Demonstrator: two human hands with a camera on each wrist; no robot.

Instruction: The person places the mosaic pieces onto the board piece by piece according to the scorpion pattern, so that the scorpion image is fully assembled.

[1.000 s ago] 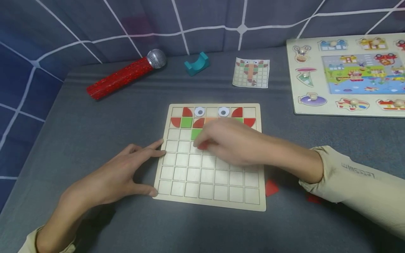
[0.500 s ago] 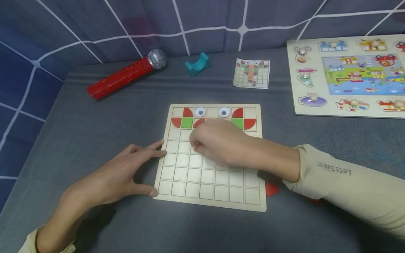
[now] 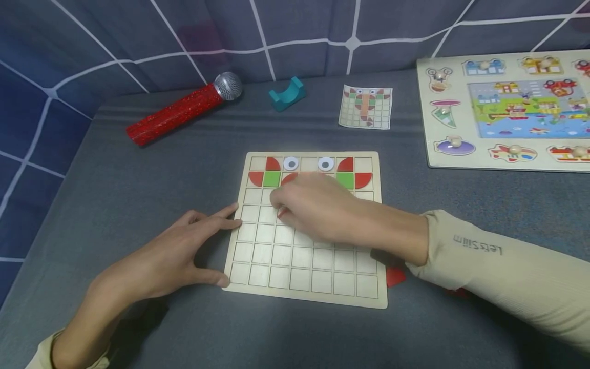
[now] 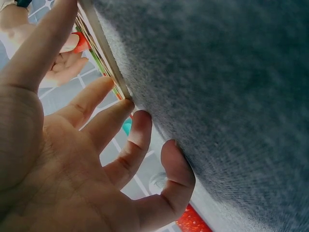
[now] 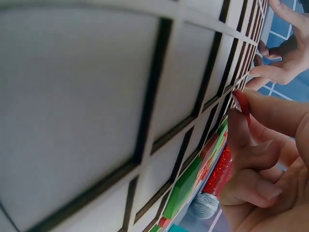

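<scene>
My right hand (image 3: 329, 207) is over the upper middle of a wooden grid board (image 3: 283, 253), pinching a small red tile (image 5: 243, 104) between thumb and finger. In the head view only a sliver of that tile shows. Red quarter-circle tiles (image 3: 273, 164), green square tiles (image 3: 272, 179) and two googly-eye pieces (image 3: 291, 163) fill cells in the top rows; the hand hides some of them. My left hand (image 3: 161, 256) has its fingers spread, with fingertips and thumb touching the board's left edge.
Loose red tiles (image 3: 395, 277) lie right of the board, partly under the right sleeve. Behind stand a red microphone (image 3: 177, 114), a teal curved block (image 3: 288, 95) and a pattern card (image 3: 365, 106). A knobbed picture puzzle (image 3: 449, 160) lies at the back right.
My right hand has shifted left across the board with the red tile, its sleeve following, and now covers the green tile in the third row. The left hand stays in place.
</scene>
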